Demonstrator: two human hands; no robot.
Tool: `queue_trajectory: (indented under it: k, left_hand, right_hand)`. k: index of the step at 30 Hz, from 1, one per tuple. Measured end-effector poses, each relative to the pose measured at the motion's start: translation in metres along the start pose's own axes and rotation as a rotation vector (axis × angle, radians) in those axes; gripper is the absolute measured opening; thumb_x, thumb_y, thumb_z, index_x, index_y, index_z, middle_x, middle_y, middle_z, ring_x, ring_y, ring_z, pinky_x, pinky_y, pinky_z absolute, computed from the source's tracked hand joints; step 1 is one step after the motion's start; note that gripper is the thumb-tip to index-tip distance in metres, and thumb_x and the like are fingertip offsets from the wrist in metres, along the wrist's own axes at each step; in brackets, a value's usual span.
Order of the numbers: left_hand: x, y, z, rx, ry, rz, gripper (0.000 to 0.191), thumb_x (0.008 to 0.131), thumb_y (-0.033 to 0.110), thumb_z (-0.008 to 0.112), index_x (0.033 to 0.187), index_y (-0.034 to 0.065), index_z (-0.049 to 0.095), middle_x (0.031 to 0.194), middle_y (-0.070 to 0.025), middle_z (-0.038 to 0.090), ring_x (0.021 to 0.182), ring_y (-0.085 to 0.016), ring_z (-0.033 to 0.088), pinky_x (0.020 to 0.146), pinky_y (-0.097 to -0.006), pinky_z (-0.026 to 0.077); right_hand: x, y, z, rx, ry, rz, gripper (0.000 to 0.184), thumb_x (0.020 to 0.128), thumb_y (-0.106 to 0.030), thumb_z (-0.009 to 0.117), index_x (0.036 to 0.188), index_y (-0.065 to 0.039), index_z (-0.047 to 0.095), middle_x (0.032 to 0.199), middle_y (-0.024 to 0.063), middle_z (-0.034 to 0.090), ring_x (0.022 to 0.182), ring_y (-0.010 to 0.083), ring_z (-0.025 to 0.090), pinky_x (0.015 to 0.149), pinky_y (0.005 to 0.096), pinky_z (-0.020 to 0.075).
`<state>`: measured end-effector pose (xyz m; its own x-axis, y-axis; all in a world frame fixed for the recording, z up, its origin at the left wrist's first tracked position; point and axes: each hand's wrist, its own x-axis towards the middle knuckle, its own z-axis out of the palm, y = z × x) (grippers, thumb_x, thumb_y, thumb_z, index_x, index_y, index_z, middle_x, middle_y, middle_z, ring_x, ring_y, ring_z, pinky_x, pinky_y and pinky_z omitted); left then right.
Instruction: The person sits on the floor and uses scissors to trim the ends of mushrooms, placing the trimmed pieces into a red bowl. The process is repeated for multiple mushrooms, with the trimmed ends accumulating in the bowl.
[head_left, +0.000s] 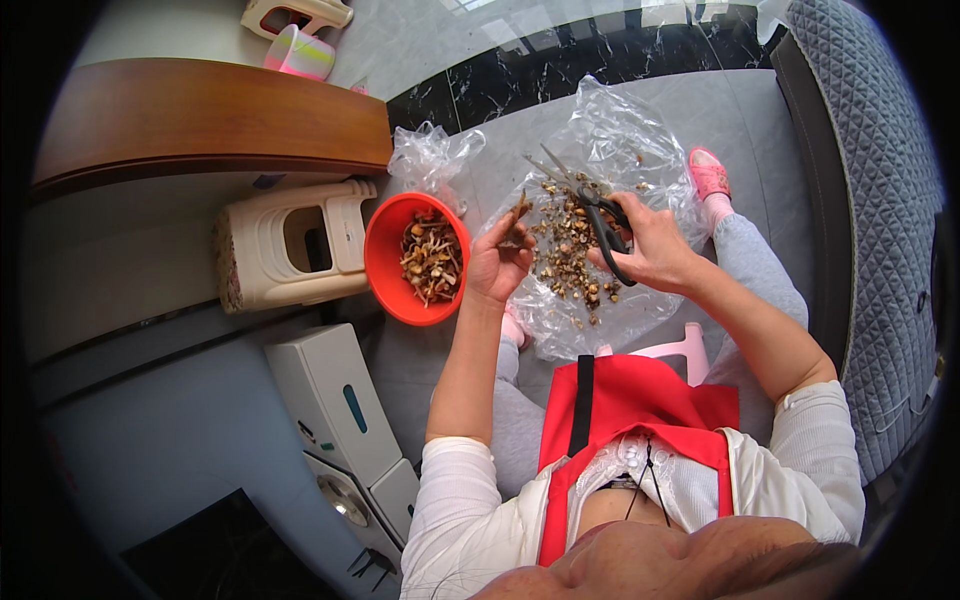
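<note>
My left hand pinches a small brown piece that looks like a dried mushroom, raised between thumb and fingers. My right hand has its thumb and fingers in the black handles of a pair of scissors. The blades stand apart and point up and left, away from my body. Beneath both hands, a heap of small brown and yellowish dried pieces lies on a clear plastic sheet or bag on the floor. Left of my left hand stands a red-orange plastic bowl holding longer, stem-like brown pieces.
A crumpled clear bag lies behind the bowl. To the left are a beige plastic stool on its side, a wooden furniture edge and a white box-like unit. A grey quilted sofa borders the right.
</note>
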<state>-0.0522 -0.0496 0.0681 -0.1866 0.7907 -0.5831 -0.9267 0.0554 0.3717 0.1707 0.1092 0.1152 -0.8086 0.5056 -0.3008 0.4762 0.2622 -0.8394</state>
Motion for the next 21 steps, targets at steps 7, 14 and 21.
queue_trajectory:
  k: [7,14,21]
  left_hand:
    - [-0.002,-0.008,0.015,0.255,0.049,0.236,0.023,0.097,0.016,0.055,0.115,0.0038,0.064,0.094,-0.0056,0.069,0.085,-0.020,0.070,0.064,-0.0251,0.056]
    - [-0.003,-0.009,0.014,0.378,0.078,0.312,0.022,0.097,0.011,0.055,0.116,0.0037,0.063,0.096,-0.0059,0.069,0.084,-0.020,0.070,0.067,-0.0260,0.057]
    - [-0.004,-0.007,0.012,0.242,0.074,0.293,0.021,0.097,0.012,0.056,0.116,0.0045,0.063,0.097,-0.0058,0.069,0.086,-0.021,0.070,0.070,-0.0283,0.057]
  right_hand:
    - [-0.008,0.001,0.020,-0.111,-0.129,-0.045,0.084,0.071,-0.060,0.070,0.123,0.003,0.050,0.112,0.0231,0.062,0.107,0.0369,0.058,0.087,0.0462,0.0347]
    - [-0.002,-0.004,0.007,-0.001,-0.117,0.078,0.082,0.072,-0.060,0.070,0.123,0.002,0.051,0.111,0.0225,0.063,0.104,0.0347,0.062,0.091,0.0451,0.0390]
    - [-0.003,-0.007,0.006,0.062,-0.076,0.103,0.081,0.075,-0.058,0.069,0.124,0.003,0.051,0.102,0.0202,0.066,0.100,0.0336,0.064,0.091,0.0418,0.0432]
